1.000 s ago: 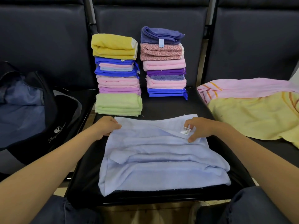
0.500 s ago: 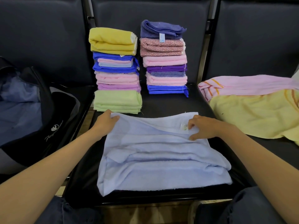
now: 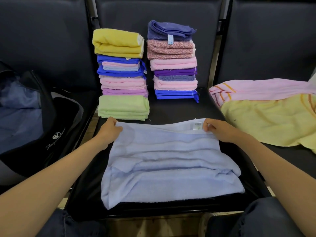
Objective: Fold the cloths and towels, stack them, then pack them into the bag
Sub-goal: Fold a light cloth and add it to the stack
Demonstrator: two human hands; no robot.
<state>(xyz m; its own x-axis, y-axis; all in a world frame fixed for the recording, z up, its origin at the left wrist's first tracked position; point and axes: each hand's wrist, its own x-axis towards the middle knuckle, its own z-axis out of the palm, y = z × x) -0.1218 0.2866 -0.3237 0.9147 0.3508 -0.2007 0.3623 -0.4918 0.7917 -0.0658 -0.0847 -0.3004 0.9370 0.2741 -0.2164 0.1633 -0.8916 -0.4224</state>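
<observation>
Black padded seats (image 3: pixel 172 111) (three abreast)

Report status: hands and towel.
Left hand, right hand pinch far corners of light blue towel. Towel lies partly folded on seat. Folded stacks just beyond.

Black bench (image 3: pixel 171 110) — pale blue towel (image 3: pixel 171 168), left stack (image 3: pixel 122 79), right stack (image 3: pixel 174 65)

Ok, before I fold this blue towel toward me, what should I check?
1. Left hand pinches the towel's far left corner: ok.
2. Right hand pinches the far right corner by the label: ok.
3. Towel smooth: not ok, ridges run across it.
4. Near edge straight: not ok, it slants.
5. Layers underneath aligned: cannot tell.
6. Left stack and right stack upright: ok.
</observation>
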